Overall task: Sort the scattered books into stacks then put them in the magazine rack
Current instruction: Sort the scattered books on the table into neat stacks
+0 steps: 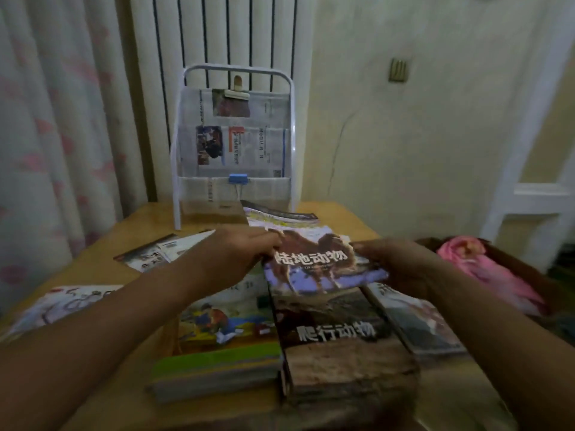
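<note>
Over the desk [342, 213] centre: camel book [323, 265] held above the brown stack [345, 346] | left hand [230, 253] pinches its left edge, right hand [401, 269] its right edge | step: stacking, likely | next: lower it squarely onto the stack | long axis runs roughly left-right, title upright, far edge toward the rack [233, 138]

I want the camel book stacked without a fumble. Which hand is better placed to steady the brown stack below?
Probably the left. Both hands grip the camel book, but the left hand holds only its far corner, while the right hand supports its side edge over the brown stack.
</note>
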